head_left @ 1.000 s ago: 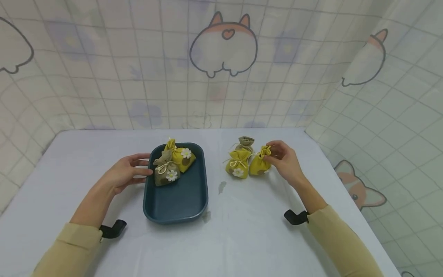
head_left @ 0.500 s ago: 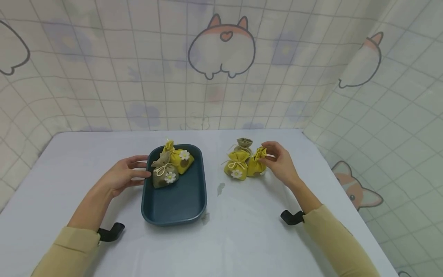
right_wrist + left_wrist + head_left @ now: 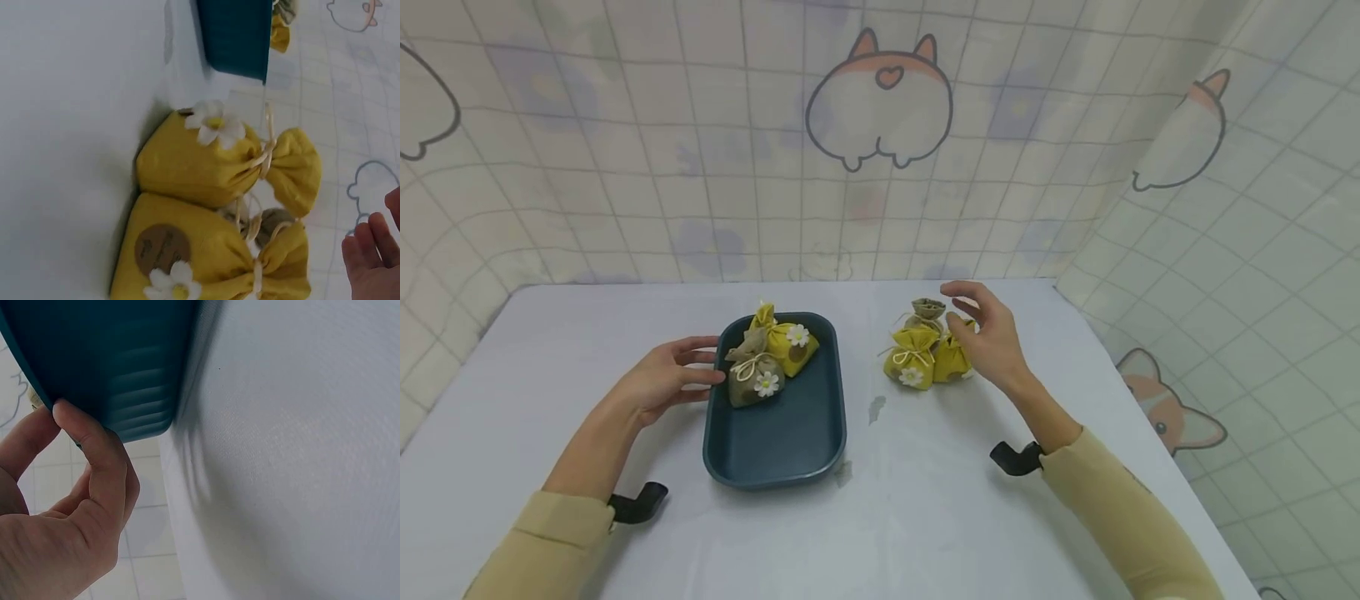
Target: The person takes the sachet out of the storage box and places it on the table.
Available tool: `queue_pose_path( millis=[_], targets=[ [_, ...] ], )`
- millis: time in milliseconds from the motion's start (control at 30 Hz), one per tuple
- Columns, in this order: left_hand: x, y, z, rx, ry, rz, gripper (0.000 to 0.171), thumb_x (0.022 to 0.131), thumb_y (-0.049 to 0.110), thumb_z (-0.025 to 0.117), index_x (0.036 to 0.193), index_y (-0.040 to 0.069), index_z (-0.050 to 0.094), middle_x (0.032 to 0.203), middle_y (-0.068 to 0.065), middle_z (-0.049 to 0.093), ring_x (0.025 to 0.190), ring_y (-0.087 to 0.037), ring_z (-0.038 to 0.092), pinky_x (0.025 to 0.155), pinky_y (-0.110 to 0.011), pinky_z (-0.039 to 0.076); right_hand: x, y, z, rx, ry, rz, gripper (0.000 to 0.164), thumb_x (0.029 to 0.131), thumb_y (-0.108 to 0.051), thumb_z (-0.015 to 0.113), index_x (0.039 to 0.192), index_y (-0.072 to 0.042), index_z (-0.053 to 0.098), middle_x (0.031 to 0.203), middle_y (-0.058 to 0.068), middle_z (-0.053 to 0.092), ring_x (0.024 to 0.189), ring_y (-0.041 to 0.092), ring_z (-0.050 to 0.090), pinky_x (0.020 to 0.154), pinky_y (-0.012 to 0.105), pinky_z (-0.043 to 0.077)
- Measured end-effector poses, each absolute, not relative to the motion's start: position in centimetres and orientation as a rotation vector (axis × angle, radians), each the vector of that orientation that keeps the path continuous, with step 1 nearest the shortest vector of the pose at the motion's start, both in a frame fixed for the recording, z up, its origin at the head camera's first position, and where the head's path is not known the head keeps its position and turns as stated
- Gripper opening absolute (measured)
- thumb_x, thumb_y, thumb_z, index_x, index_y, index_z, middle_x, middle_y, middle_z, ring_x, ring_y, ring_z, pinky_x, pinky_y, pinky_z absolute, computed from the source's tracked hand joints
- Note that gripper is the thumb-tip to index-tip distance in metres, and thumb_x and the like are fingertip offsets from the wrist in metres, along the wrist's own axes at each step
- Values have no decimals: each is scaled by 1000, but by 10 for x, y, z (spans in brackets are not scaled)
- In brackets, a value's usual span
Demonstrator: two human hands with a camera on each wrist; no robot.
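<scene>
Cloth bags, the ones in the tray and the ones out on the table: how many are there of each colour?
Yellow bags: 3
Grey-brown bags: 2
Total: 5 bags, 2 in the tray and 3 on the table

Five pouches [image 3: 911,358] (three yellow) — one tray [image 3: 775,450]

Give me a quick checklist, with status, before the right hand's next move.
1. Tray steadied: ok; left hand is at its rim.
2. Right hand free: ok, holds nothing.
3. Room in tray: ok; near part bare, grayish pouch and yellow pouch sit toward far left.
4. Right yellow pouch standing on table: ok.
5. Clearance around it: not ok; left yellow pouch crowds it.
6. Rear grayish pouch, base: cannot tell; yellow ones hide it.
</scene>
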State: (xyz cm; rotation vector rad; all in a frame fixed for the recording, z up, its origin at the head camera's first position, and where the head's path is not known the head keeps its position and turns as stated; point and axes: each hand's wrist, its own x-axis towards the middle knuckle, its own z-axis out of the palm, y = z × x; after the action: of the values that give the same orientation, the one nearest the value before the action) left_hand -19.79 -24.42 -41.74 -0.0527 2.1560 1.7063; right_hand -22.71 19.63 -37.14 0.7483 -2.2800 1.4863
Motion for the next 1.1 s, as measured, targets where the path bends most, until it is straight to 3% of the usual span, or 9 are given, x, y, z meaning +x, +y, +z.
queue_pose_path(
  millis=[300, 567, 867, 1100],
  targets=[
    [-197, -246, -422, -61, 2162, 1711, 81, 97, 10, 71, 162, 3, 24, 154, -27, 38, 120, -30, 59, 92, -38, 56, -235, 145, -379, 994, -2387, 1759, 26, 102, 0, 60, 128, 3, 61, 124, 13, 66, 116, 28, 63, 99, 35, 52],
    [-196, -247, -420, -56, 2182, 1698, 79, 98, 10, 69, 162, 3, 24, 153, -28, 38, 120, -32, 59, 90, -36, 57, -235, 86, -396, 1214, -2530, 1808, 35, 102, -6, 63, 136, 2, 58, 128, 21, 63, 118, 22, 61, 97, 30, 53],
    [-197, -247, -419, -53, 2174, 1710, 82, 97, 8, 71, 162, 3, 23, 153, -28, 38, 115, -26, 61, 89, -36, 57, -245, 47, -397, 1171, -2640, 1748, 48, 99, -12, 71, 141, 3, 54, 130, 14, 64, 122, 22, 60, 104, 39, 49],
    [-200, -243, -418, -54, 2175, 1697, 81, 97, 11, 71, 162, 4, 24, 153, -28, 38, 113, -23, 62, 89, -36, 57, -252, 31, -403, 1152, -2741, 1657, 52, 97, -15, 74, 142, 1, 53, 131, 14, 64, 121, 23, 61, 101, 29, 50]
  ],
)
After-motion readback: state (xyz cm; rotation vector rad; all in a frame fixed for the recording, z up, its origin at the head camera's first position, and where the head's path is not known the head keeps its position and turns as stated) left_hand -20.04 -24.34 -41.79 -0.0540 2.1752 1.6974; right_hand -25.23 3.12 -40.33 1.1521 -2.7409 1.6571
